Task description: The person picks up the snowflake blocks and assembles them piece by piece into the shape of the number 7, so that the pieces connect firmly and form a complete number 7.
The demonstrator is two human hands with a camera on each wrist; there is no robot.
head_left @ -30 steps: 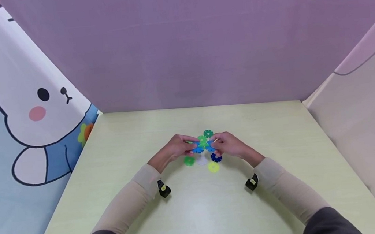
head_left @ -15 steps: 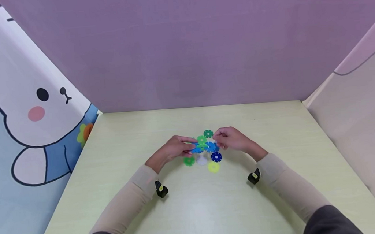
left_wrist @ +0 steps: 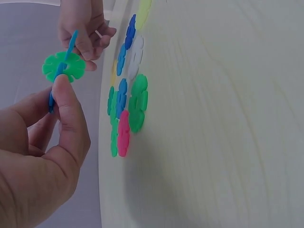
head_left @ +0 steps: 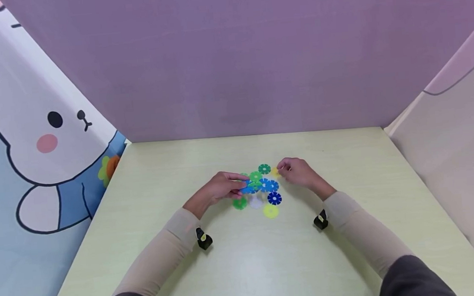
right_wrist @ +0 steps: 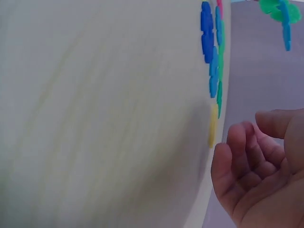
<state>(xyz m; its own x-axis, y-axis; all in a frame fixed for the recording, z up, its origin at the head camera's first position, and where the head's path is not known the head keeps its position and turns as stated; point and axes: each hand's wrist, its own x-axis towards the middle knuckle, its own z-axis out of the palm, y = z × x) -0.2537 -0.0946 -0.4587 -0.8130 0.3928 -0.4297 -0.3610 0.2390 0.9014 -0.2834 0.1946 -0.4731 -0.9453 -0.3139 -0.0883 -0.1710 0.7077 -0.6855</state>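
Note:
My left hand (head_left: 219, 186) pinches a blue notched plastic disc (left_wrist: 52, 102) between thumb and fingers. That disc is slotted into a green notched disc (left_wrist: 50, 68), and more blue (left_wrist: 71, 45) sticks out beyond the green on the far side. The joined piece is held up above the table. To its right, my right hand (head_left: 299, 172) hovers with loosely curled fingers beside a yellow-orange disc (head_left: 275, 172) on the table. In the right wrist view its thumb (right_wrist: 273, 122) stands apart from the fingers, with nothing held between them.
Several loose notched discs lie close together on the pale table (head_left: 246, 268): dark green (head_left: 264, 169), dark blue (head_left: 274, 198), yellow (head_left: 271, 211), white (head_left: 256, 202), green (head_left: 239, 203) and pink (left_wrist: 123, 134). A purple wall (head_left: 247, 63) rises behind the table.
My right hand has let go of the blue end of the joined piece and moved right and away from me, to the yellow-orange disc. My left hand still holds the piece.

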